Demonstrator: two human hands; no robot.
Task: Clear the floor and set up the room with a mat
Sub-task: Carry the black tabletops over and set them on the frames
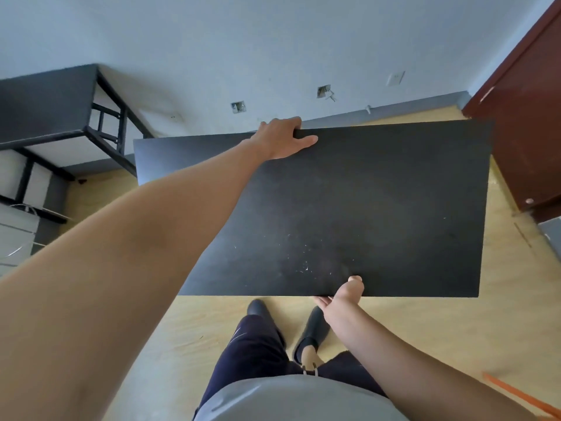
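A large flat black mat (364, 202) is held level above the light wooden floor (188, 335), in front of my legs. My left hand (282, 138) reaches across and grips its far edge, fingers curled over the back and thumb on top. My right hand (343, 296) grips the near edge, thumb on the top surface and fingers underneath. White scuff marks speckle the mat near my right hand. The floor under the mat is hidden.
A black metal-framed table (60, 117) stands at the left against the pale wall. White drawers (18, 235) sit below it. A dark red door (525, 123) is at the right. An orange strip (522, 396) lies on the floor at the lower right.
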